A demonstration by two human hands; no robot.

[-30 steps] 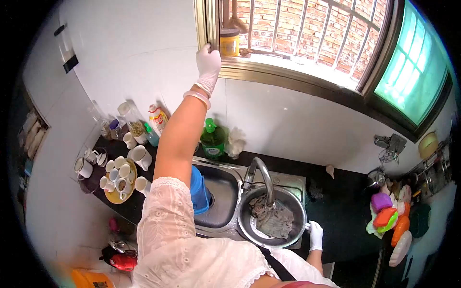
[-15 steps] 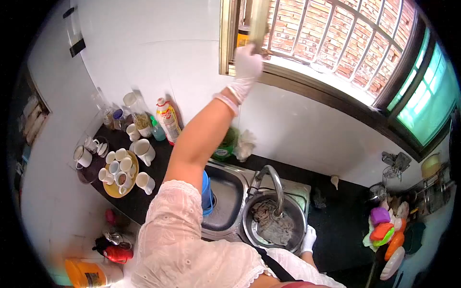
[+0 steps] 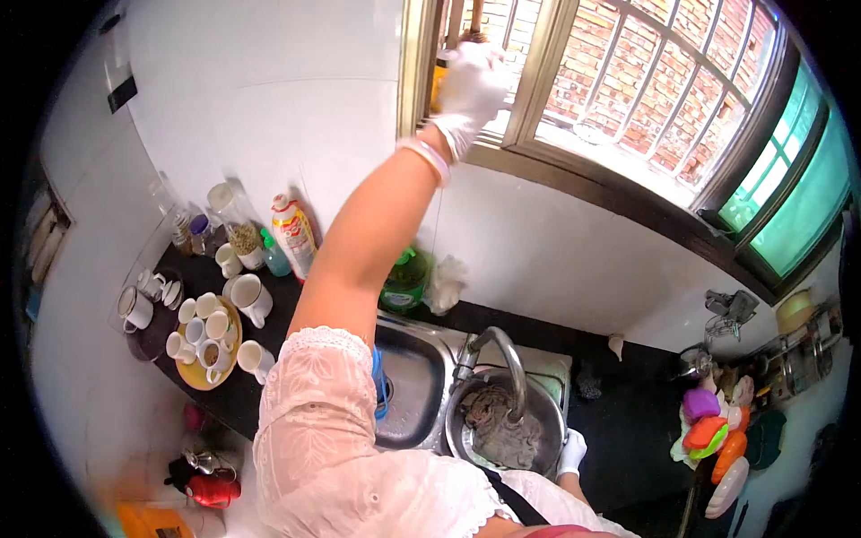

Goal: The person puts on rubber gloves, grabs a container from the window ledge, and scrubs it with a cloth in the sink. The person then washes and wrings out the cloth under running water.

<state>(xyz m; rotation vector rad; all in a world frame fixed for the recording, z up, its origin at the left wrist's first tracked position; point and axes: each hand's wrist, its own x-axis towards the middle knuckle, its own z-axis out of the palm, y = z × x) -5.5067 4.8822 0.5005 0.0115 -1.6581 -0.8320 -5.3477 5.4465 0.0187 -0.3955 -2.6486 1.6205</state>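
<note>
My left hand (image 3: 473, 85), in a white glove, reaches up into the gap at the left of the window, by a yellow container (image 3: 439, 82) and a brown stick-like thing (image 3: 473, 34). Its fingers are blurred and partly turned away, so what they hold does not show. Low on the right, my gloved right hand (image 3: 571, 453) grips the rim of a round metal pot (image 3: 456, 437). Inside the pot lies wet grey cloth (image 3: 507, 435), under the curved faucet (image 3: 513, 359).
A metal sink (image 3: 417, 421) with a blue item (image 3: 380, 386) adjoins the pot. White cups on a yellow tray (image 3: 235, 345) and bottles such as a white-and-red one (image 3: 292, 235) line the left counter. Colourful plastic items (image 3: 704, 435) are at right. Bars (image 3: 619, 67) cross the window.
The window sash has slid right, widening the gap at the left. My left hand has left the sash and gone up into that gap. My right hand stays at the pot's rim.
</note>
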